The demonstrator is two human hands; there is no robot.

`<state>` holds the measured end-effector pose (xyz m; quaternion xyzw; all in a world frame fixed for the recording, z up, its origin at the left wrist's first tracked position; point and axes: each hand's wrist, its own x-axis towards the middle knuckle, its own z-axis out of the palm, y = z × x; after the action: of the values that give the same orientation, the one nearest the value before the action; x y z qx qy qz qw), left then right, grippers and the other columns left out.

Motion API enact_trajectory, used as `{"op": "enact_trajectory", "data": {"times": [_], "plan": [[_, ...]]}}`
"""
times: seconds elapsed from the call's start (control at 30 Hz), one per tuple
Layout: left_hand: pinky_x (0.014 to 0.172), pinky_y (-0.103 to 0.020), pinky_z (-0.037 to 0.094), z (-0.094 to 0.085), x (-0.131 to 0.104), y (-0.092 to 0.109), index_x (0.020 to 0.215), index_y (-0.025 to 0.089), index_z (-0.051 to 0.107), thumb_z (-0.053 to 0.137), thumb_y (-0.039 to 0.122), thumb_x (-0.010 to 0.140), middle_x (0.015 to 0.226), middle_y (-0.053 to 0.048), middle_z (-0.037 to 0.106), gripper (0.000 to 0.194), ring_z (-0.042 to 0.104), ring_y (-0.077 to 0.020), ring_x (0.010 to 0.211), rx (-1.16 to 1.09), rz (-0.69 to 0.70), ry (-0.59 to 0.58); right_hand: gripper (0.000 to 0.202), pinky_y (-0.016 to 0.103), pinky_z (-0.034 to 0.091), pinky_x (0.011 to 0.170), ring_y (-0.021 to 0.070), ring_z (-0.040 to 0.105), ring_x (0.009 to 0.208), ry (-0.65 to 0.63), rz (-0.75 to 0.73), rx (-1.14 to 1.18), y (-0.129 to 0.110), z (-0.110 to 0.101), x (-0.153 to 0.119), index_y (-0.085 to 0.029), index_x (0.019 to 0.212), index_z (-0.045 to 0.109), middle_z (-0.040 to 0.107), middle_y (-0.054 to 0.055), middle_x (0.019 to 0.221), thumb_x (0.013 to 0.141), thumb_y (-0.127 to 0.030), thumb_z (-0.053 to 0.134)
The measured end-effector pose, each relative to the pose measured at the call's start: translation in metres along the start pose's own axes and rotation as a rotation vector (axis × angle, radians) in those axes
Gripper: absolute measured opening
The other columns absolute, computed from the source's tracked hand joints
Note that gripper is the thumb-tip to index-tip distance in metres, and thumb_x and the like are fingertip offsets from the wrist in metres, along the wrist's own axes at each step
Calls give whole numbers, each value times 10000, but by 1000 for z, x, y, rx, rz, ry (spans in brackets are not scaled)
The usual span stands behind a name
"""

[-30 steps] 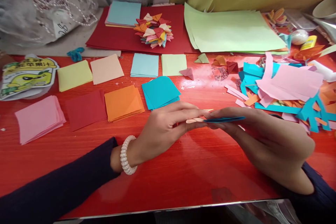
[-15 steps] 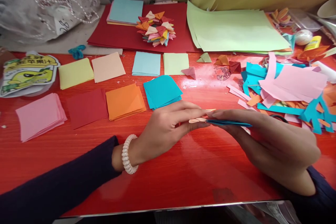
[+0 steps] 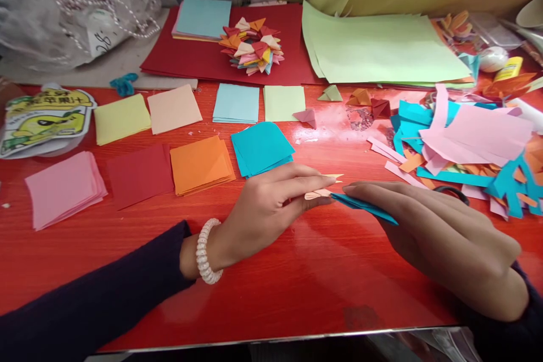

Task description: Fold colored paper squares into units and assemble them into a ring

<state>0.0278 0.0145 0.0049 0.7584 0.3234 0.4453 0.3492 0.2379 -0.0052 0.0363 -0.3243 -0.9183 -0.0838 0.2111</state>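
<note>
My left hand (image 3: 274, 203), with a beaded bracelet at the wrist, pinches a folded peach paper piece (image 3: 317, 194) between thumb and fingers. My right hand (image 3: 449, 235) grips a folded blue paper piece (image 3: 368, 208) from its far side; the right thumb is hidden. The blue piece's left tip meets the peach one; whether it sits inside a fold I cannot tell. A stack of blue paper (image 3: 262, 148) lies just beyond the left hand. Farther back stand small folded paper triangles, among them a dusty pink one (image 3: 305, 117) and an orange one (image 3: 358, 97).
Square paper stacks lie to the left, including orange (image 3: 201, 165), dark red (image 3: 142, 175) and pink (image 3: 63, 189). Paper scraps (image 3: 475, 136) pile up on the right. A ring of folded papers (image 3: 252, 45) rests at the back beside large green sheets (image 3: 382, 48).
My right hand has shifted slightly right and its fingers have drawn back from the left fingertips. The blue piece now tilts, its right end lower. My left hand has hardly moved.
</note>
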Motion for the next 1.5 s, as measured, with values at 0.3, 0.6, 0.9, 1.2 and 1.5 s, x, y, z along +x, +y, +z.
{"op": "enact_trajectory", "data": {"times": [0.3, 0.6, 0.9, 1.2, 1.5], "plan": [[773, -206, 498, 0, 0, 0, 1007, 148, 640, 546, 172, 845, 943, -56, 651, 189, 607, -117, 885, 19, -1, -13, 415, 190, 506, 755, 128, 642, 787, 5, 30, 64, -2, 1, 3, -218, 1203, 500, 684, 9, 921, 835, -33, 445], [769, -206, 498, 1, -1, 0, 1009, 103, 640, 556, 151, 836, 934, -75, 655, 198, 605, -119, 879, 18, 13, -13, 297, 145, 398, 909, 98, 599, 914, 4, 9, 48, -4, 0, 6, -129, 1094, 554, 667, 41, 952, 839, -21, 447], [760, -196, 500, 0, 0, 0, 1004, 116, 641, 551, 155, 839, 936, -67, 656, 192, 608, -113, 877, 32, 6, -17, 258, 127, 381, 893, 68, 558, 943, -27, 8, -16, -5, -2, 6, -118, 1067, 562, 655, 28, 947, 876, -43, 407], [771, -200, 501, 1, 0, 0, 994, 102, 639, 558, 138, 834, 937, -67, 662, 184, 603, -111, 885, 44, 21, -10, 303, 190, 424, 814, 101, 562, 883, -32, -16, -10, -4, 1, 4, -103, 1114, 541, 640, 43, 934, 835, -10, 469], [754, -207, 509, 1, -1, -1, 992, 139, 641, 557, 141, 836, 932, -50, 660, 177, 609, -111, 862, 56, 16, -4, 306, 268, 425, 692, 125, 553, 799, -62, -32, 126, -6, -1, 9, -106, 1105, 518, 643, 58, 900, 833, 20, 458]]}}
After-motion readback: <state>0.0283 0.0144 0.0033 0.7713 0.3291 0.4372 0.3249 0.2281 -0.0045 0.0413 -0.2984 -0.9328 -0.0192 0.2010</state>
